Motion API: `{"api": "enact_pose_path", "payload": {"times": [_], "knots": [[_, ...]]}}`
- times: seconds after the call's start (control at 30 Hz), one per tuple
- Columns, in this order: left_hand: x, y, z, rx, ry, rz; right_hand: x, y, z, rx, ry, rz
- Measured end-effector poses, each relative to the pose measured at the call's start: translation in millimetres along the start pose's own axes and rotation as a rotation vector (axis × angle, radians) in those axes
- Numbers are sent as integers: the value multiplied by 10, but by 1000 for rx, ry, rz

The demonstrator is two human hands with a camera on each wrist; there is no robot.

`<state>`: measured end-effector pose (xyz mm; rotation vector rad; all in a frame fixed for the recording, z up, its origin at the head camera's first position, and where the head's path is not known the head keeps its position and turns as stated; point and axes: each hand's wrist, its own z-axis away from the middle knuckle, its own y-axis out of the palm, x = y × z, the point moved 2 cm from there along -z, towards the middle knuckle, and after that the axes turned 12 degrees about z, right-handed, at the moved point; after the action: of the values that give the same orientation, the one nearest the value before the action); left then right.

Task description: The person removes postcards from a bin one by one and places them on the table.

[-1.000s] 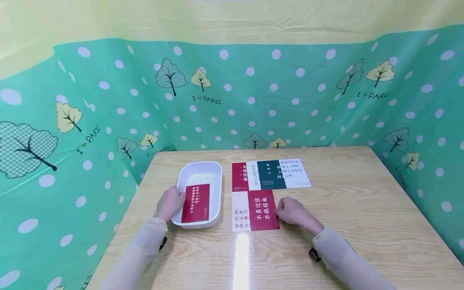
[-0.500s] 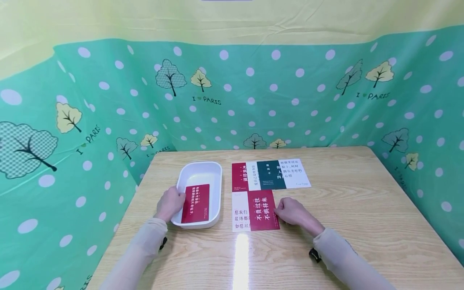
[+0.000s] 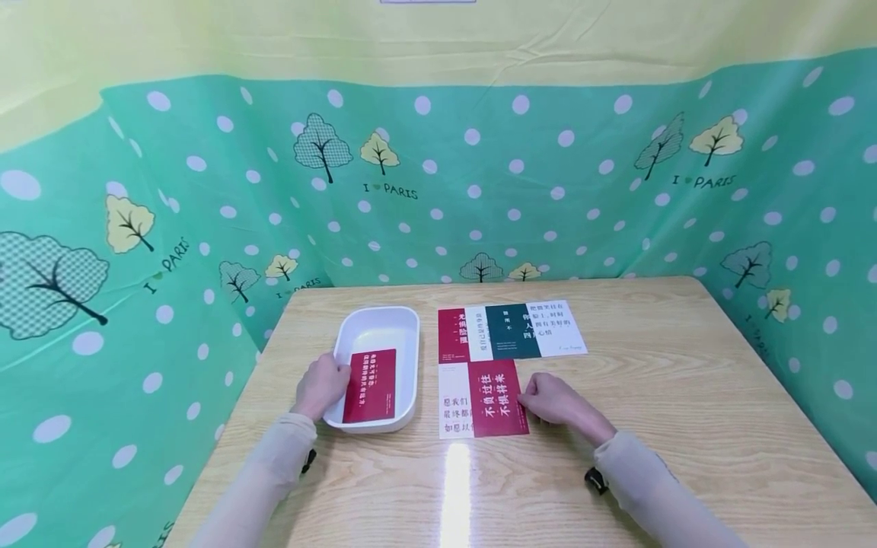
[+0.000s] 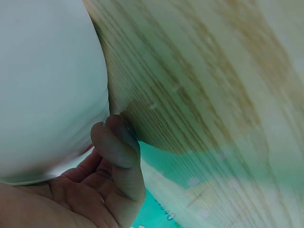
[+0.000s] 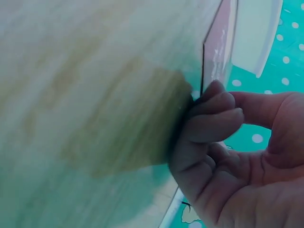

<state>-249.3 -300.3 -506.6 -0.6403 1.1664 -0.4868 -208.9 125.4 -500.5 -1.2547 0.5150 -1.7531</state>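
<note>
My left hand (image 3: 323,386) holds the left rim of a white plastic tray (image 3: 412,380), its fingertips next to a red card (image 3: 371,387) lying inside. In the left wrist view, curled fingers of the left hand (image 4: 107,175) meet the tray's white wall (image 4: 52,85). My right hand (image 3: 551,399) pinches the right edge of another red card (image 3: 496,396) with white lettering. That card lies on the table, partly over a white card (image 3: 455,399). The right wrist view has the right hand's curled fingers (image 5: 209,133) at the card's edge (image 5: 219,52).
Behind the red card lies an overlapping row: a red card (image 3: 452,336), a white card (image 3: 478,333), a dark green card (image 3: 512,332) and a white card (image 3: 558,327). They rest on a wooden table (image 3: 658,365). A green dotted curtain (image 3: 473,190) stands around its far sides.
</note>
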Motion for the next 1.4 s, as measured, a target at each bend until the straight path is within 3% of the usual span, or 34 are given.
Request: {"api": "enact_pose_path", "payload": {"times": [0.27,0.57,1.07,1.2,1.4], "knots": [[35,12,0,-15,13,-10,99,-125,-17,11,-80,4],[19,3,-23,-15,-1,11,470,-415,-170,-35,-148,30],[9,36,2,-6,-1,28,1586,-571,-250,-46,-292,172],[1,34,0,-10,-5,32,1851,-500,-330,-36,-340,232],[5,1,-5,-10,-13,25,2238,-248,-394,70,-388,176]]}}
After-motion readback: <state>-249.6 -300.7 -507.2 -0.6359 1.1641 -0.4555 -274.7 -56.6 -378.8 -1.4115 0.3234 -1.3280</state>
